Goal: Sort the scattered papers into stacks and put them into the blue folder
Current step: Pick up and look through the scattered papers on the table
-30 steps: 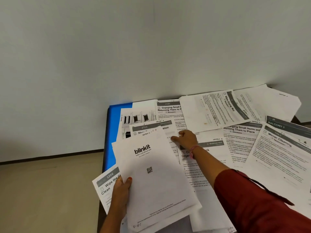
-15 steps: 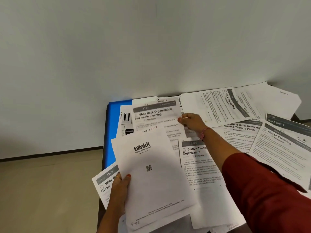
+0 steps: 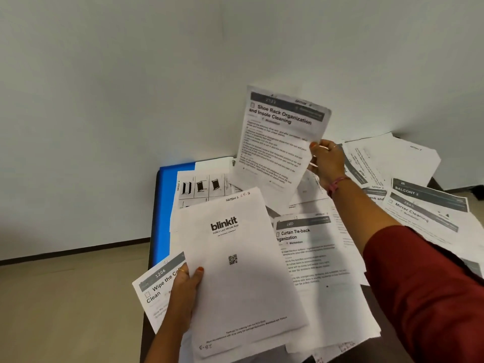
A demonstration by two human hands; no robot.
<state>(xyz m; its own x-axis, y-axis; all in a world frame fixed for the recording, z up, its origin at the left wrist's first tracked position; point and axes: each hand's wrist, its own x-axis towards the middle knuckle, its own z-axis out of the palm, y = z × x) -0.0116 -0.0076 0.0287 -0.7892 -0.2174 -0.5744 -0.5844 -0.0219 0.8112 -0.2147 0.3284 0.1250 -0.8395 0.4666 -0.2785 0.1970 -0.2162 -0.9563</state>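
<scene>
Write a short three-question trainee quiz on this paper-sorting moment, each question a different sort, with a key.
1. True or false: the right hand holds the Shoe Rack sheet raised off the table.
2. Which sheet does the left hand grip? A) Mirror Cleaning B) blinkit sheet C) Curtain Tie-back
3. Fill in: the blue folder lies partly ____ the papers.

Key: 1 true; 2 B; 3 under.
</scene>
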